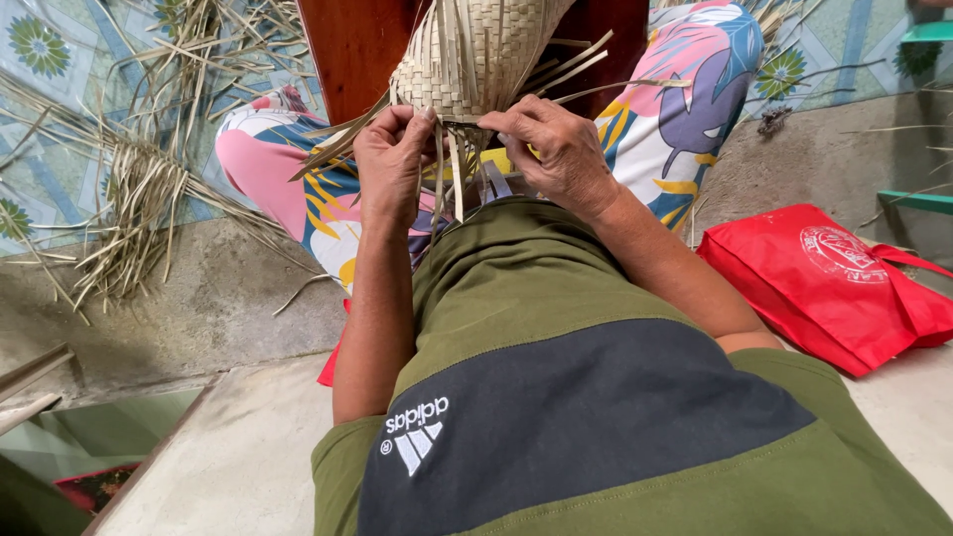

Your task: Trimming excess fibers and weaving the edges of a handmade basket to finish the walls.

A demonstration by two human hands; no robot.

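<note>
Two hands, left (pixel 390 164) and right (pixel 556 149), pinching woven basket (pixel 467 55) strips, red bag (pixel 829 283) at right

Tan woven basket (pixel 467 60), red bag (pixel 824 283), floral pink trousers (pixel 685 109), olive-and-navy shirt (pixel 586 397).

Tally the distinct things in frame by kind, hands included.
Bare hands: 2 — left hand, right hand, both gripping loose strips
Half-woven tan palm-leaf basket: 1
Red fabric bag: 1
Pile of dried palm-leaf strips on the floor: 1
Brown wooden post: 1
Total: 6
</note>
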